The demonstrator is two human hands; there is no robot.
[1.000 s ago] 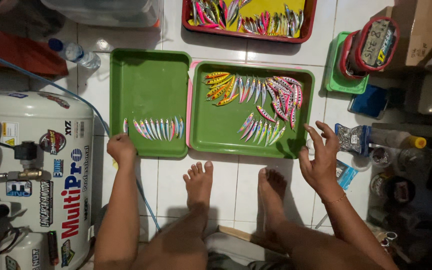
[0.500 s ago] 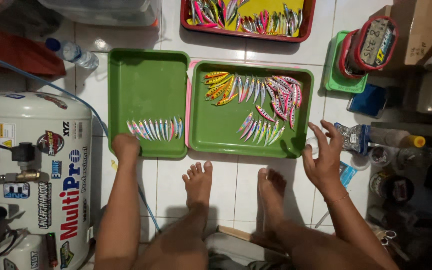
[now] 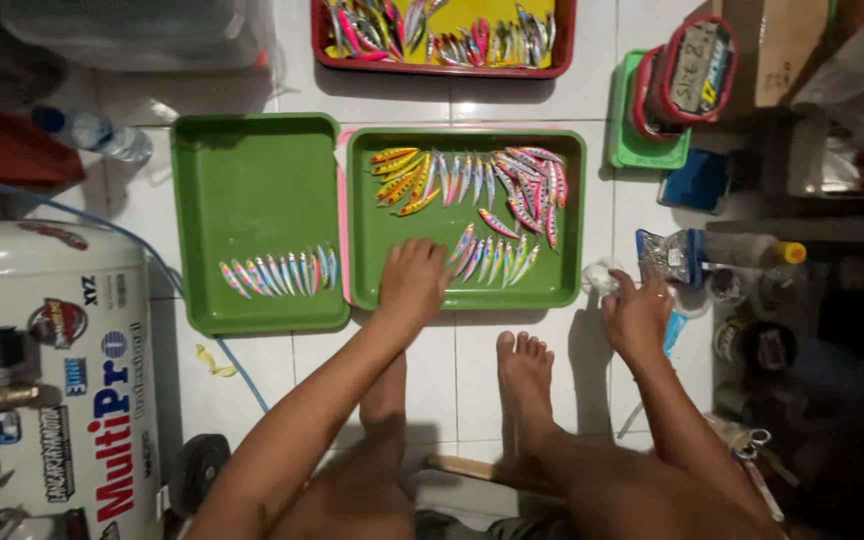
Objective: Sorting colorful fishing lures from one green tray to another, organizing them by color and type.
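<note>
The left hand [image 3: 414,280] lay palm-down in the right green tray [image 3: 377,285] at frame centre, fingers loosely curled over silvery fishing lures [image 3: 492,258]; whether it held one I could not tell. The right hand [image 3: 637,318], right of that tray on the tiled floor [image 3: 472,370], touched a small clear object [image 3: 600,277], its grip unclear.

A white compressor tank [image 3: 52,380] stands left on the tiled floor [image 3: 452,370], a plastic bottle [image 3: 92,132] above it, a red tray [image 3: 442,68] at top.

Lures [image 3: 277,273] in left tray [image 3: 252,180]; more in right tray [image 3: 567,215]
</note>
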